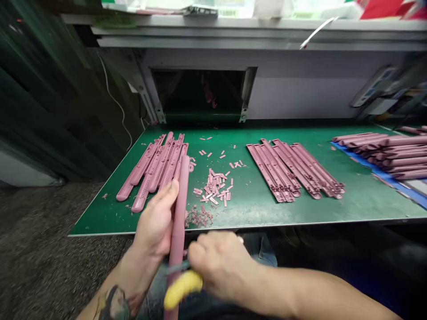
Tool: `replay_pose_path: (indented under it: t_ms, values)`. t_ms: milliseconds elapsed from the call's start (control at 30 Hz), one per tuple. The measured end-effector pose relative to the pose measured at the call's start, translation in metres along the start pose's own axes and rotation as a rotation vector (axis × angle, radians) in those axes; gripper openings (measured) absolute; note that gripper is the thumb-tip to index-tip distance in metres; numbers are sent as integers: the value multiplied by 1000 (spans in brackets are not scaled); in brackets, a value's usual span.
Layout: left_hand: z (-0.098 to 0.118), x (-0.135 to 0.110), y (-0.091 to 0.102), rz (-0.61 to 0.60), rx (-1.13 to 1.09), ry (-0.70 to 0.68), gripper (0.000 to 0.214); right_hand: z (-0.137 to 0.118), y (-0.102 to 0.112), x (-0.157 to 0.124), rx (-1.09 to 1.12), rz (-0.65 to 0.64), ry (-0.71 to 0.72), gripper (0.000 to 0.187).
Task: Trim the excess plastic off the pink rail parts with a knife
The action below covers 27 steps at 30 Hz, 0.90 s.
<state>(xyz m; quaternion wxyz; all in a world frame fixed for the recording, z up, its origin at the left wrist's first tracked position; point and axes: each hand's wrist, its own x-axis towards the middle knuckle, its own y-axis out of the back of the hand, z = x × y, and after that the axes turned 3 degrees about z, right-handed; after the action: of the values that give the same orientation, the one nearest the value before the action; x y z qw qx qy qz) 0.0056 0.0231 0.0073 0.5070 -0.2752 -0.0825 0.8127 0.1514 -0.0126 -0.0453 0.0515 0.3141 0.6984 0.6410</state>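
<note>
My left hand (156, 222) is closed around a long pink plastic strip (180, 209), held lengthwise and pointing away from me over the table's front edge. My right hand (220, 262) is closed on a yellow-handled tool (182, 289) whose thin blade touches the strip's near end; the hand is motion-blurred. A row of several pink strips (153, 171) lies just beyond my left hand on the green table (360, 200). Small pink trimmings (216, 184) are scattered in the middle.
A second row of pink strips (293, 171) lies right of centre. A stack of more pink strips (393, 151) rests on a blue sheet at the far right. A dark machine opening (200, 95) sits behind the table. A white cable (116, 104) hangs at the left.
</note>
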Motion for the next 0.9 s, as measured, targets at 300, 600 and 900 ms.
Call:
replay_pose_path:
  t_ms: [300, 600, 900]
  values:
    - [3, 13, 11, -127, 46, 8, 24, 42, -7, 9, 252, 160, -175, 48]
    - [-35, -15, 16, -51, 155, 129, 50, 98, 34, 58, 68, 126, -360, 50]
    - [-51, -8, 14, -133, -100, 133, 23, 92, 40, 51, 5, 99, -366, 56]
